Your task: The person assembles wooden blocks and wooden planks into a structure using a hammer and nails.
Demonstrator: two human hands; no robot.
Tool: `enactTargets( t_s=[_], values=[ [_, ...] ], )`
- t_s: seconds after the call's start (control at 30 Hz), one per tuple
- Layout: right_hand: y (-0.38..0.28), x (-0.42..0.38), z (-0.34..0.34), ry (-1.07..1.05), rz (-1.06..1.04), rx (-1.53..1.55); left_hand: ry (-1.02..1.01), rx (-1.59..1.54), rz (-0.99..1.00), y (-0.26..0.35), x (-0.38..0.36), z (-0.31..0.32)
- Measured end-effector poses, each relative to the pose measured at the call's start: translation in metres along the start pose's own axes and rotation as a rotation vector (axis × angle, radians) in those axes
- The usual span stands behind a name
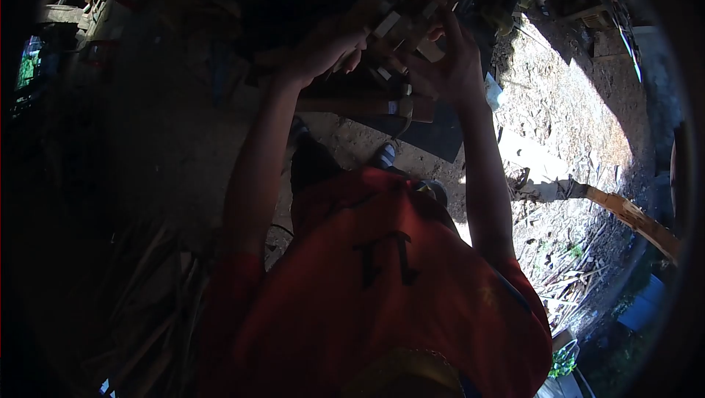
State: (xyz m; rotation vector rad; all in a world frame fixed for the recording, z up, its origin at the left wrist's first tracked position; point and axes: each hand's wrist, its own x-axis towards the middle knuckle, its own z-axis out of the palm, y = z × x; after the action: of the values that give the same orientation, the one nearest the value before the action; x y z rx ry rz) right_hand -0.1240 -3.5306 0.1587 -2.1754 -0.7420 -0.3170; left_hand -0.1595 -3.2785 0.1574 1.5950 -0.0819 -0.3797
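Observation:
At the top centre, my left hand (330, 51) reaches over a dark bench with its fingers curled. Shadow hides whatever lies within them. My right hand (454, 67) is to its right, thumb and fingers bent around a small pale wooden block (430, 50). Between and beyond the two hands lie several wooden blocks (387, 24), their cut faces catching the light. Below the hands, a wooden bar (345, 105) runs across, with a strap or clamp-like fitting (404, 108) near its right end.
A dark flat panel (437, 134) lies under the bar. Sunlit ground (565, 104) with wood chips spreads to the right, where a long plank (635, 223) rests. Scrap sticks (158, 288) are heaped at lower left. A sandalled foot (385, 154) stands below the bench.

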Motion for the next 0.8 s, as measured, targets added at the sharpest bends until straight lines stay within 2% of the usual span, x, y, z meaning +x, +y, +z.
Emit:
enactTargets(
  t_s=[0.27,0.57,0.67,0.8],
  values=[
    [0.002,0.009,0.013,-0.021,0.024,-0.017,0.032,-0.043,0.018,-0.018,0.003,-0.009],
    [0.008,0.004,0.018,-0.022,0.038,0.158,0.148,0.053,0.155,-0.014,0.003,0.013],
    [0.007,0.006,0.018,-0.059,0.064,0.196,0.266,0.066,0.349,-0.020,0.010,0.023],
    [0.005,0.012,0.018,-0.114,0.061,0.163,0.273,0.016,0.320,-0.025,0.014,0.022]
  ],
)
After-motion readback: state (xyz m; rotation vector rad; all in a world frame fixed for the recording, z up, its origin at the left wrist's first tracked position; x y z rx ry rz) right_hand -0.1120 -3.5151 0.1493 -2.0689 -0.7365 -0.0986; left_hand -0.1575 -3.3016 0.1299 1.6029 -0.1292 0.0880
